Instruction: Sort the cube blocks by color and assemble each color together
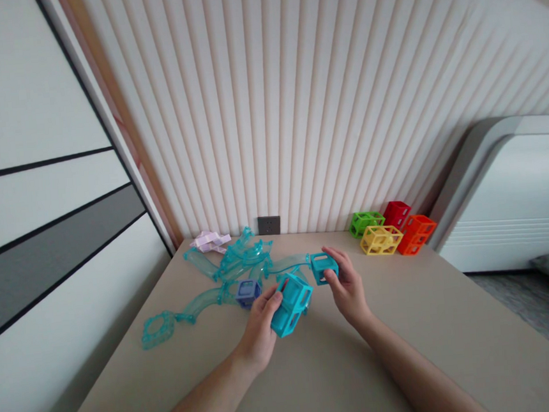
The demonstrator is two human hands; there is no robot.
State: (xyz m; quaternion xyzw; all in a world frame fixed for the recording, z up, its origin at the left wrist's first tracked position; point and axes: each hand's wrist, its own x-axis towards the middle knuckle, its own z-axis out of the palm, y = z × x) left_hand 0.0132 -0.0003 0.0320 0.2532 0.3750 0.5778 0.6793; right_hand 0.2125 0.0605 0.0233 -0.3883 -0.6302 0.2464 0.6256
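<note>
My left hand [260,326] grips a double-length teal open-frame block [291,305], tilted and lifted just off the beige table [409,322]. My right hand [346,286] holds a single teal cube frame [323,267] by its right side, a little right of and behind the larger block. The two teal pieces are close but apart. A blue-purple cube [247,292] rests on the table just left of my left hand.
A heap of clear teal curved track pieces [234,267] lies behind and left of my hands, with a pale pink piece [211,240] at the wall. Green [366,222], yellow [381,239], red [397,212] and orange [416,233] frame blocks sit at the back right. A wall socket [269,225].
</note>
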